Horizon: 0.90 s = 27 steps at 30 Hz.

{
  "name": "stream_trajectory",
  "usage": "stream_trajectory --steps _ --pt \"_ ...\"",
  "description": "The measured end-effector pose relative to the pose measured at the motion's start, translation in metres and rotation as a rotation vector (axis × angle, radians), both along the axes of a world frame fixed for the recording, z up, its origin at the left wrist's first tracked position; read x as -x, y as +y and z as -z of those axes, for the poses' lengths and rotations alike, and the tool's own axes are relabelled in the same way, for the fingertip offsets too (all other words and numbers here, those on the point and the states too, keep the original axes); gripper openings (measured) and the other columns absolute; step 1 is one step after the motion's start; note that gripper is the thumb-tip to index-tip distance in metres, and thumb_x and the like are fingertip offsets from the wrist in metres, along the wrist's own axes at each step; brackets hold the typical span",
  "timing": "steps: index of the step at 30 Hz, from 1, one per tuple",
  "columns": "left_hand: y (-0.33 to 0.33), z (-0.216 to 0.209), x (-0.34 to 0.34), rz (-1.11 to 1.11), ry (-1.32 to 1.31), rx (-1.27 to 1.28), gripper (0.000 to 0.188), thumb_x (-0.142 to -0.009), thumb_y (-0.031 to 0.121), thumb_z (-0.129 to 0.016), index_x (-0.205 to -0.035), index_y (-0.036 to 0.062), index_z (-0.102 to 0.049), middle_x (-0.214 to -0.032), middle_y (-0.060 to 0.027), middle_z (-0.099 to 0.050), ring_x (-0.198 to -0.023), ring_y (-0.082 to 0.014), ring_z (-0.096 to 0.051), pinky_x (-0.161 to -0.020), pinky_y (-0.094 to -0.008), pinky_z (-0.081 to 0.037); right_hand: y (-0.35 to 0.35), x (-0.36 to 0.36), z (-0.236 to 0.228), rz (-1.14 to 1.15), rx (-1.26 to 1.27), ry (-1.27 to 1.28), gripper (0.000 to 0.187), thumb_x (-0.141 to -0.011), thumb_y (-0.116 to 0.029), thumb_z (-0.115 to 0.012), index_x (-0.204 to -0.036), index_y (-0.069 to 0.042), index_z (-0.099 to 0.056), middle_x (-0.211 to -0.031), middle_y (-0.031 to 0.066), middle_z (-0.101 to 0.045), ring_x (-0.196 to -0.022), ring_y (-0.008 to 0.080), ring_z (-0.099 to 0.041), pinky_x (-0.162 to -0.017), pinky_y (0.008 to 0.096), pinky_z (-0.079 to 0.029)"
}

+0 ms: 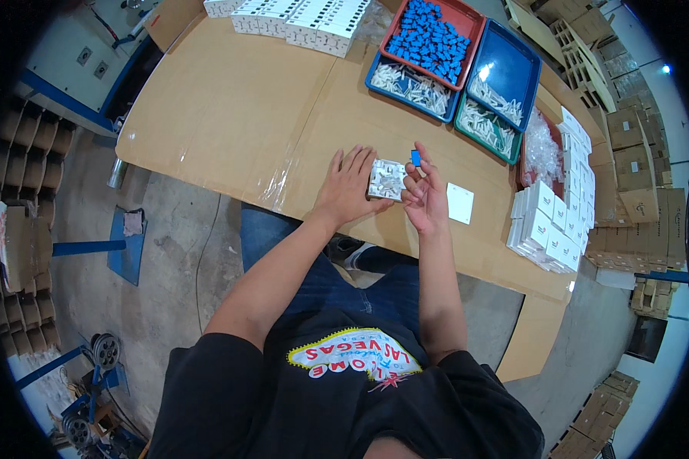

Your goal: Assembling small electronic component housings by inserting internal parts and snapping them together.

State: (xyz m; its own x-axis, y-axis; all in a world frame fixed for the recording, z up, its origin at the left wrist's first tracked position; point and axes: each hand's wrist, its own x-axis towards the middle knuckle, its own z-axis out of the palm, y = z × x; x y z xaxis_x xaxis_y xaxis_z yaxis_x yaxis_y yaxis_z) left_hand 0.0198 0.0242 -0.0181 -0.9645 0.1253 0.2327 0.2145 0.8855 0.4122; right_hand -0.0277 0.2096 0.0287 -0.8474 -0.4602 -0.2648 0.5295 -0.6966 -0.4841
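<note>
A small white square tray-like piece [386, 180] with a moulded, uneven inside lies on the cardboard-covered table just in front of me. My left hand [348, 189] rests along its left side, fingers stretched out and thumb by its near edge. Over its right side, my right hand [427, 197] is raised, pinching a small blue block-shaped part [416, 157] between the fingers. Some of the right fingers cover the white piece's right edge. A flat white card [459, 203] lies to the right of that hand.
A red tray [479, 29] of many blue parts sits on a blue tray [373, 76] of white pieces. Beside them are another blue tray [513, 57] and a green tray [478, 139]. White boxes stand in stacks at right [547, 226] and far left [314, 30]. Clear plastic bags [542, 149] fill a container.
</note>
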Motion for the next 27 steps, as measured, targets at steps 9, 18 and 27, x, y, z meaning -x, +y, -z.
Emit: stream_trajectory --steps 9,18,27 --pt "-0.001 -0.003 0.002 -0.043 -0.039 -0.022 0.105 -0.075 0.070 -0.070 -0.147 -0.0006 -0.040 -0.155 -0.0169 -0.038 -0.149 -0.0284 -0.029 -0.124 -0.0515 -0.016 -0.003 -0.004 0.014 0.004 -0.497 0.144 0.036 -0.102 -0.014 -0.057 -0.136 -0.001 -0.056 -0.104 0.0082 -0.067 -0.062 0.0094 -0.055 -0.052 0.0213 -0.043" --pt "-0.001 -0.004 0.003 -0.020 -0.040 0.023 0.104 -0.077 0.073 -0.064 -0.146 -0.0013 -0.043 -0.155 -0.0155 -0.038 -0.150 -0.0273 -0.027 -0.124 -0.0499 -0.014 -0.010 0.009 0.041 0.027 -1.040 0.555 0.024 -0.097 -0.011 -0.065 -0.120 -0.003 -0.069 -0.108 0.0079 -0.071 -0.070 0.0107 -0.060 -0.059 0.0241 -0.047" --pt "-0.004 -0.005 0.002 -0.010 -0.039 0.013 0.098 -0.078 0.067 -0.064 -0.146 -0.0012 -0.043 -0.156 -0.0172 -0.038 -0.150 -0.0288 -0.028 -0.124 -0.0513 -0.014 -0.026 0.006 0.031 0.176 -1.491 1.349 0.023 -0.087 -0.008 -0.072 -0.110 -0.006 -0.072 -0.113 0.0080 -0.072 -0.101 0.0260 -0.066 -0.088 0.0381 -0.048"
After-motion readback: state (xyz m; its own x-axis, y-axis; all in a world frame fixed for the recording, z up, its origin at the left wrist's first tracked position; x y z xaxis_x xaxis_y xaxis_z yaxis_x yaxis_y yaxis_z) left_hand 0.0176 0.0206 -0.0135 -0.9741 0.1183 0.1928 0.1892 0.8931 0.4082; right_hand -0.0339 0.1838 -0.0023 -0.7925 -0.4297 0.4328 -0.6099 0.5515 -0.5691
